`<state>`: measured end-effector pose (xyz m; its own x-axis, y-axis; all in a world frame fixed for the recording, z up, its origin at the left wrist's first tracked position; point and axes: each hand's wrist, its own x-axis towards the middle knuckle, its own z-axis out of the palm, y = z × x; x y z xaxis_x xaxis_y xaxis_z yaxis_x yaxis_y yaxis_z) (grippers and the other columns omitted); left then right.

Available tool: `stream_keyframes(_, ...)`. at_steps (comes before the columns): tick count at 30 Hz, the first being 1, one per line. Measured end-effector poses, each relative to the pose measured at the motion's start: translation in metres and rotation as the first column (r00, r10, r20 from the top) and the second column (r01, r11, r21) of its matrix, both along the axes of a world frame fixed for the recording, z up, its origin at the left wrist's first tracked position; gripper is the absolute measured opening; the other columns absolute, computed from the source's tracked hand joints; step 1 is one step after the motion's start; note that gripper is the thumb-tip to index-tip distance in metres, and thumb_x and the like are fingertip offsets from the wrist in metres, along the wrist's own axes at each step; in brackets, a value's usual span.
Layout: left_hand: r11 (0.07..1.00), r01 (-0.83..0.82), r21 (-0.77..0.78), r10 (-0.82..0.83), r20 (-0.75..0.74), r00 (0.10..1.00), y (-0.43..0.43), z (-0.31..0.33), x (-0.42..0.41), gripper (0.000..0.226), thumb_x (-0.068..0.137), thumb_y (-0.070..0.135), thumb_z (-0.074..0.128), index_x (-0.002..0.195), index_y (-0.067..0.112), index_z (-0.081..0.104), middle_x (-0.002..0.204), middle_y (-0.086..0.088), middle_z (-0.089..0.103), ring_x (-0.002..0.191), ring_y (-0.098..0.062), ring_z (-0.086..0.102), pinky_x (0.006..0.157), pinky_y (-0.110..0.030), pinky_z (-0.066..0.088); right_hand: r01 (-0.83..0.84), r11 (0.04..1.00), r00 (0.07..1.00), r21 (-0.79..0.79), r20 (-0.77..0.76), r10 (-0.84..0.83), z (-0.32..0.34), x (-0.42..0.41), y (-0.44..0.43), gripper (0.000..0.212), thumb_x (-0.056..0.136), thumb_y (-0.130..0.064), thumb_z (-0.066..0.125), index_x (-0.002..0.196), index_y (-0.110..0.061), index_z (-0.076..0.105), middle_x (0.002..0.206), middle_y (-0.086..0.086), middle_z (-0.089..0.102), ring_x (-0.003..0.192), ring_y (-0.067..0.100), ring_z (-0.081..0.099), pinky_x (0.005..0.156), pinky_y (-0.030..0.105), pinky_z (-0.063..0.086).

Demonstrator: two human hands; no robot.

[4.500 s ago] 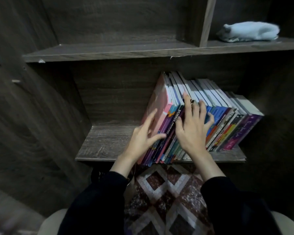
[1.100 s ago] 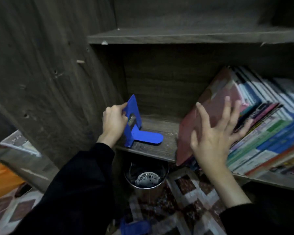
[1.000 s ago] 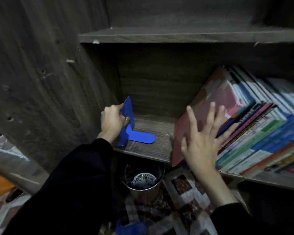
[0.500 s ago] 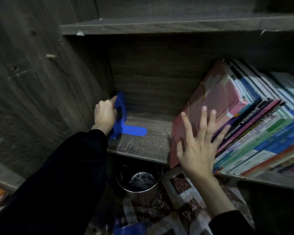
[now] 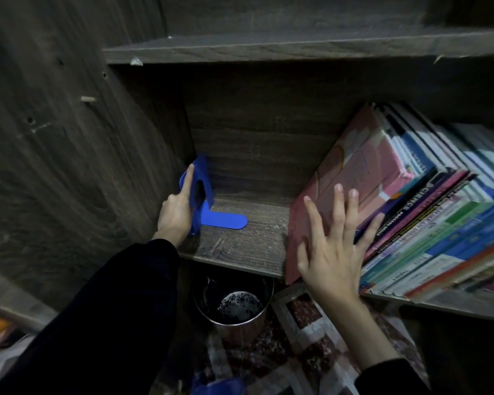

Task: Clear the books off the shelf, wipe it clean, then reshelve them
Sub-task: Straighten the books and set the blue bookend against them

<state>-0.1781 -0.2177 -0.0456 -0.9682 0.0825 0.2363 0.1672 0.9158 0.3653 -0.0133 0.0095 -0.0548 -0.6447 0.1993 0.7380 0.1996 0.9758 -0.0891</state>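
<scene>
A row of books (image 5: 428,212) leans left on the right part of the wooden shelf (image 5: 240,246), a pink-covered book (image 5: 362,181) outermost. My right hand (image 5: 331,252) presses flat on that pink cover, fingers spread and straight. A blue L-shaped metal bookend (image 5: 208,206) stands at the shelf's far left, its upright plate close to the side panel and its tongue lying on the board. My left hand (image 5: 176,215) holds the upright plate from the left, with the index finger straight along it.
A round metal bin (image 5: 231,303) stands on the patterned floor mat (image 5: 305,337) just below the shelf's front edge. Another blue object (image 5: 220,386) lies at the bottom edge. An upper shelf board (image 5: 297,47) overhangs. A wooden peg (image 5: 87,99) sticks out of the left panel.
My left hand left the books, took the blue bookend and slid it left, close to the side panel. My right hand has stayed flat against the pink cover.
</scene>
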Motion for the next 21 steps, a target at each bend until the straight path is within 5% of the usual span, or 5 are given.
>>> stream_keyframes(11, 0.999, 0.036, 0.001, -0.036, 0.088, 0.995, 0.002, 0.008, 0.005, 0.095, 0.091, 0.003, 0.054, 0.147, 0.049, -0.008, 0.083, -0.017, 0.052, 0.085, -0.04, 0.061, 0.077, -0.044, 0.046, -0.073, 0.997, 0.996, 0.011, -0.047, 0.074, 0.003, 0.005, 0.0, 0.072, 0.069, -0.021, 0.058, 0.14, -0.019, 0.045, 0.156, 0.017, 0.015, 0.146, 0.034, 0.007, 0.114, 0.058, -0.007)
stream_keyframes(15, 0.997, 0.01, 0.074, -0.015, 0.064, 0.998, 0.001, 0.019, 0.019, 0.094, 0.089, 0.006, 0.056, 0.148, 0.046, -0.006, 0.111, -0.026, 0.059, 0.099, -0.046, 0.058, 0.088, -0.047, 0.045, -0.221, 0.974, 0.965, -0.038, -0.154, 0.213, 0.011, 0.016, 0.0, 0.061, 0.072, -0.022, 0.048, 0.133, -0.024, 0.044, 0.148, 0.011, 0.035, 0.141, 0.031, 0.024, 0.114, 0.058, 0.0)
stream_keyframes(18, 0.984, -0.004, 0.18, 0.004, -0.001, 1.0, 0.028, 0.023, 0.055, 0.09, 0.089, 0.008, 0.058, 0.152, 0.032, -0.002, 0.145, -0.028, 0.034, 0.118, -0.047, 0.048, 0.098, -0.045, 0.038, -0.336, 0.94, 0.911, -0.056, -0.27, 0.31, 0.015, 0.023, 0.003, 0.053, 0.071, -0.015, 0.049, 0.123, -0.023, 0.049, 0.135, 0.011, 0.05, 0.132, 0.03, 0.036, 0.114, 0.058, 0.011)
stream_keyframes(21, 0.935, 0.194, 0.297, -0.173, -0.094, 0.98, 0.078, 0.029, 0.1, 0.075, 0.091, 0.02, 0.06, 0.152, 0.025, 0.016, 0.155, -0.018, 0.023, 0.141, -0.033, 0.025, 0.113, -0.036, 0.022, -0.374, 0.917, 0.849, -0.135, -0.447, 0.28, 0.026, 0.03, 0.007, 0.047, 0.07, -0.006, 0.048, 0.115, -0.017, 0.049, 0.128, 0.011, 0.046, 0.127, 0.033, 0.037, 0.107, 0.059, 0.026)
